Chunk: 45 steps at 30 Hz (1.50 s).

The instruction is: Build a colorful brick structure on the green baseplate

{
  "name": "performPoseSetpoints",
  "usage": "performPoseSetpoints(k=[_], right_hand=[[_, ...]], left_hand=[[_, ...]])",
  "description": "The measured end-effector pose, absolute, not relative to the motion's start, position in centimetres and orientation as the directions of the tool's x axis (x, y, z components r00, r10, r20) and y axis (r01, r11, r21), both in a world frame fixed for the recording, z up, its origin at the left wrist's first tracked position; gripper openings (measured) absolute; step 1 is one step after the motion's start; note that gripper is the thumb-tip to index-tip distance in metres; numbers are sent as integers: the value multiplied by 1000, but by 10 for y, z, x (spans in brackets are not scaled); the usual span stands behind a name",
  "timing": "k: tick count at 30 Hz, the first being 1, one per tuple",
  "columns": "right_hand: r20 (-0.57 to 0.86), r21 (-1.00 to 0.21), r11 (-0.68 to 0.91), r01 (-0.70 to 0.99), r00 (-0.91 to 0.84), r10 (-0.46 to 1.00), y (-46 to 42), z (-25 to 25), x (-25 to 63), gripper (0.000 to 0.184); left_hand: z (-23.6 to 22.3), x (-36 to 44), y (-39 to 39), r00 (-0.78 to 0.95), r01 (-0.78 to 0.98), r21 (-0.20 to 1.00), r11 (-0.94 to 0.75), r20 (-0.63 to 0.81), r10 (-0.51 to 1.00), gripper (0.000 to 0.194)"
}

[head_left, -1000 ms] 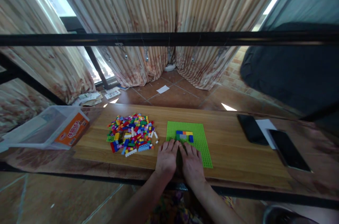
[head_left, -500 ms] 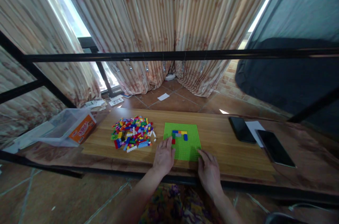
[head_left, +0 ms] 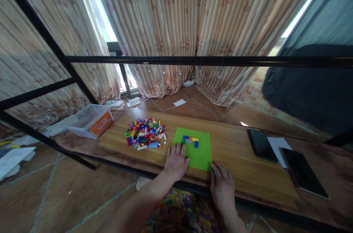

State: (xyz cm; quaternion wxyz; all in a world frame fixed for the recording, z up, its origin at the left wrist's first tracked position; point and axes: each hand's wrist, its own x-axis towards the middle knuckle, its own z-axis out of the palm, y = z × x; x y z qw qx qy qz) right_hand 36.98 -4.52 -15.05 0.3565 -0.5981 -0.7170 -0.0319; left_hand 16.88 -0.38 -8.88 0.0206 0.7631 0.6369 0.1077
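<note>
A light green studded baseplate [head_left: 202, 157] lies in front of me. Blue, green, orange, yellow and greyish toy bricks [head_left: 190, 140] form a small angular row on its upper part. My left hand [head_left: 176, 161] rests palm down over the plate's left edge, its fingers stretched out just below the bricks' left end. Whatever lies beneath those fingertips is hidden. At the plate's lower right corner is my right hand [head_left: 223, 183], fingers extended and slightly bent, fingertips touching or very near the edge. No loose brick shows in either hand.
Left of the plate, a heap of mixed bricks [head_left: 146, 133] lies on the wooden board [head_left: 231, 144]. Farther left stands a clear plastic box [head_left: 86, 121] with an orange label. Two dark phone-like devices [head_left: 262, 145] and white paper [head_left: 278, 148] lie right. A black bar [head_left: 176, 60] crosses beyond.
The whole view has shifted and tilted, so the table appears farther right. My left fingers now cover the spot where a red brick showed. My right hand stays by the plate's corner.
</note>
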Motion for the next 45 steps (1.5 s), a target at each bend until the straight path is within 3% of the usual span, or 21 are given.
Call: performPoseSetpoints(k=[13, 25, 34, 38, 41, 45], right_hand=[[553, -309, 273, 911, -62, 831, -48, -158, 373, 37], [534, -303, 245, 921, -49, 844, -47, -153, 375, 34], [510, -367, 195, 909, 21, 860, -43, -140, 376, 33], [532, -326, 182, 928, 20, 847, -42, -132, 365, 35], [554, -323, 236, 917, -19, 832, -38, -123, 344, 34], [540, -412, 395, 821, -129, 832, -24, -107, 297, 30]], left_hand=[[-108, 152, -18, 268, 925, 222, -307, 190, 945, 62], [-129, 128, -31, 374, 831, 286, -478, 350, 859, 57], [-109, 101, -36, 335, 809, 408, -423, 272, 902, 44], [-105, 97, -34, 335, 791, 462, -401, 221, 916, 44], [-104, 100, -33, 353, 784, 473, -403, 194, 915, 44], [-99, 105, -29, 354, 779, 479, -404, 196, 915, 43]])
